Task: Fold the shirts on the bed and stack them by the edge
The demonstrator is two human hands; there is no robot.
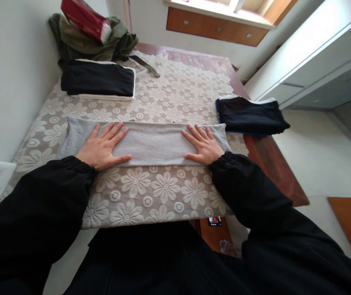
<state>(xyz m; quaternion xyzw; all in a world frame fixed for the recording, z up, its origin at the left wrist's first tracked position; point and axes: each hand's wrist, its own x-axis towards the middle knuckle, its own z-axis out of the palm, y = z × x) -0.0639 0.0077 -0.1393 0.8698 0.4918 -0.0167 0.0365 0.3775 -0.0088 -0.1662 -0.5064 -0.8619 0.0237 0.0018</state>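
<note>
Resting palms-down on the folded grey cloth [155, 143], the person's left hand [98, 149] sits toward its 9 o'clock end and right hand [204, 146] toward its 3 o'clock end, both spread wide with fingers splayed, gripping nothing. Cloth lies as a long strip mid-view on the floral lace tablecloth [165, 188], running from 9 to 3 o'clock. From it, black folded stack [98, 80] at 11 o'clock, dark folded pile [251, 116] between 2 and 3, olive bag [117, 39] with red package [83, 18] farther out at 11.
</note>
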